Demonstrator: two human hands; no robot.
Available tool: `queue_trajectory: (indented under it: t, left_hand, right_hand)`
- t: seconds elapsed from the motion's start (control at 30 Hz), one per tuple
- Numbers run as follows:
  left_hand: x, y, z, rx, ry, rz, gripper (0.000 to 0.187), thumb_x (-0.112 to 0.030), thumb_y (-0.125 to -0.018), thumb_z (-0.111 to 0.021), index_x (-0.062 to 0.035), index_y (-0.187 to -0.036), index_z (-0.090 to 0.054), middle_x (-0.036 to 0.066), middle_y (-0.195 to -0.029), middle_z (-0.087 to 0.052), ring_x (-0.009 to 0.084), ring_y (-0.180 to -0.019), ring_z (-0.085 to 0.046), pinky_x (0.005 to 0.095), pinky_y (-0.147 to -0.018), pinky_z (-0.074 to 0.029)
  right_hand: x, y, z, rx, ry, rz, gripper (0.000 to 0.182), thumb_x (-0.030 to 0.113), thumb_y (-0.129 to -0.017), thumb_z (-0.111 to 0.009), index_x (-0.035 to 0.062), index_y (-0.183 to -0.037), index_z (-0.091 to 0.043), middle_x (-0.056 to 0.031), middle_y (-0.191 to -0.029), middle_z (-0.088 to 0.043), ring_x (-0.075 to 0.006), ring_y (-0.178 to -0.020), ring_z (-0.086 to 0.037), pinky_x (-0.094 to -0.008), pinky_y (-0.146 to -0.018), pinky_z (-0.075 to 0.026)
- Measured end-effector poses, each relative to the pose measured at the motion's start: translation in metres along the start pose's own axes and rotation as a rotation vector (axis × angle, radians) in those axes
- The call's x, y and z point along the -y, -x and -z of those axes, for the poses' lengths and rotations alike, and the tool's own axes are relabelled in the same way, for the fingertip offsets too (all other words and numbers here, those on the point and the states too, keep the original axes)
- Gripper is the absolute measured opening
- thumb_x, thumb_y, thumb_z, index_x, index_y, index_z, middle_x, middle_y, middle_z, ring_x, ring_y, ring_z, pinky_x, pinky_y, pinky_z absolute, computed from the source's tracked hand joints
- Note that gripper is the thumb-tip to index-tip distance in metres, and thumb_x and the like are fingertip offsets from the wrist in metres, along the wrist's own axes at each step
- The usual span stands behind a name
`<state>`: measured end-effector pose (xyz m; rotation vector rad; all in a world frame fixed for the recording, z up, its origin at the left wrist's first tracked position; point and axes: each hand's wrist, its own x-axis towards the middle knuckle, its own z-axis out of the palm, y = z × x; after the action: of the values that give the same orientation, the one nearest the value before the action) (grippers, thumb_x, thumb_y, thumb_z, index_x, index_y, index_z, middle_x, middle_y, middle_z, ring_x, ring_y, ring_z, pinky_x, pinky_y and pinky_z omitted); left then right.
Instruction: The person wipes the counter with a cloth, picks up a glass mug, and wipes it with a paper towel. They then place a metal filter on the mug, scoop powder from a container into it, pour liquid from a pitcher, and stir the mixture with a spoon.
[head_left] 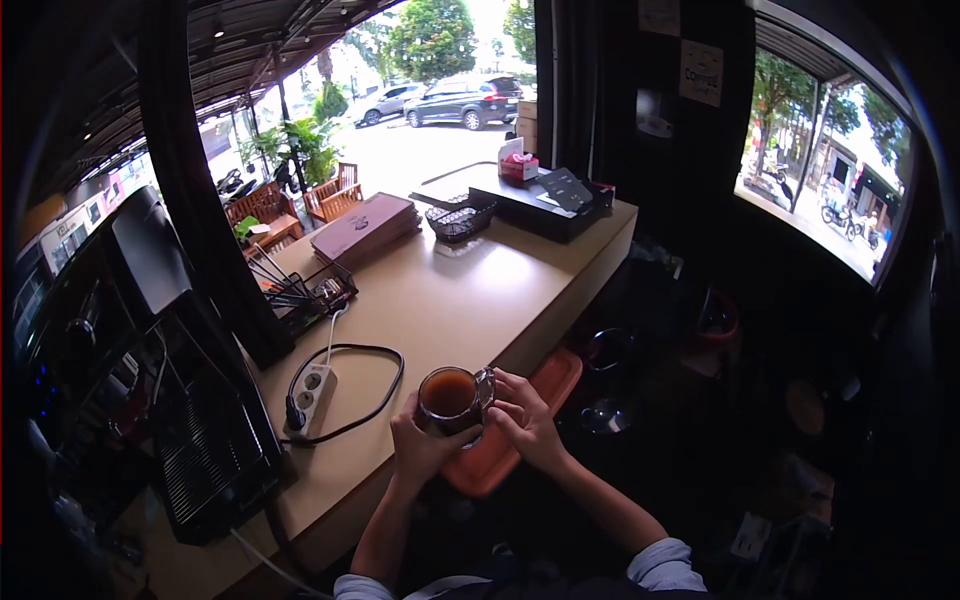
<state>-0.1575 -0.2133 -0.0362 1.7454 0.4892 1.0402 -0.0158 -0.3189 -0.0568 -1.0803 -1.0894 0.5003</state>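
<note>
So the big pale desk [470,290] is running along the window, with a pink box [368,228] lying near its far edge, a black basket [460,218] just beside that, and a white power strip [311,400] with a black cord looping around next to it. An orange tray [500,440] is sitting lower, alongside the desk. The glass mug [448,396] of brown drink is hanging over the tray and desk edge: the left hand's [425,445] fingers are wrapping around its body, while the right hand's [527,420] fingers are pinching its handle.
</note>
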Motion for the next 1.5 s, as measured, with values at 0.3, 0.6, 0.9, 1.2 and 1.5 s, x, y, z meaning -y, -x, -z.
queue_trajectory:
  t: [0.3, 0.6, 0.9, 1.2, 1.5]
  left_hand:
    - [0.039, -0.092, -0.034, -0.219, -0.180, -0.015, 0.068, -0.016, -0.058, -0.089, 0.0025, -0.115, -0.056, 0.012, -0.106, -0.066, 0.0191, -0.099, -0.065, 0.0329, -0.090, -0.052]
    - [0.057, -0.145, -0.069, -0.529, -0.295, 0.120, 0.069, -0.011, -0.060, -0.088, 0.0014, -0.118, -0.053, 0.011, -0.110, -0.064, 0.0190, -0.102, -0.063, 0.0329, -0.093, -0.051]
    - [0.083, -0.163, -0.072, -0.670, -0.352, 0.121, 0.067, -0.011, -0.061, -0.086, 0.0023, -0.118, -0.053, 0.013, -0.109, -0.063, 0.0202, -0.102, -0.064, 0.0337, -0.093, -0.051]
    - [0.097, -0.166, -0.059, -0.680, -0.374, 0.111, 0.067, -0.015, -0.061, -0.086, 0.0030, -0.117, -0.052, 0.015, -0.106, -0.065, 0.0211, -0.098, -0.065, 0.0340, -0.091, -0.051]
    - [0.098, -0.162, -0.062, -0.652, -0.361, 0.106, 0.078, -0.017, -0.064, -0.086, 0.0009, -0.128, -0.044, 0.015, -0.115, -0.060, 0.0231, -0.107, -0.061, 0.0357, -0.095, -0.049]
  right_hand:
    - [-0.067, -0.126, 0.045, 0.149, -0.116, -0.071, 0.050, 0.004, -0.089, -0.059, 0.0024, -0.136, -0.042, -0.0133, -0.136, -0.046, -0.0248, -0.129, -0.042, -0.0399, -0.101, -0.043]
    - [-0.118, -0.228, 0.069, 0.487, -0.268, -0.155, 0.050, 0.006, -0.092, -0.058, -0.0006, -0.138, -0.040, -0.0158, -0.137, -0.046, -0.0265, -0.132, -0.041, -0.0364, -0.102, -0.043]
    - [-0.152, -0.267, 0.057, 0.636, -0.394, -0.207, 0.050, 0.009, -0.091, -0.060, -0.0012, -0.136, -0.042, -0.0158, -0.137, -0.046, -0.0286, -0.132, -0.040, -0.0377, -0.101, -0.044]
    - [-0.165, -0.273, 0.047, 0.651, -0.367, -0.199, 0.052, 0.010, -0.091, -0.061, 0.0002, -0.138, -0.040, -0.0146, -0.140, -0.044, -0.0285, -0.132, -0.039, -0.0389, -0.101, -0.044]
    - [-0.171, -0.274, 0.048, 0.679, -0.290, -0.181, 0.056, 0.012, -0.091, -0.061, 0.0024, -0.140, -0.037, -0.0137, -0.142, -0.043, -0.0278, -0.132, -0.041, -0.0396, -0.101, -0.043]
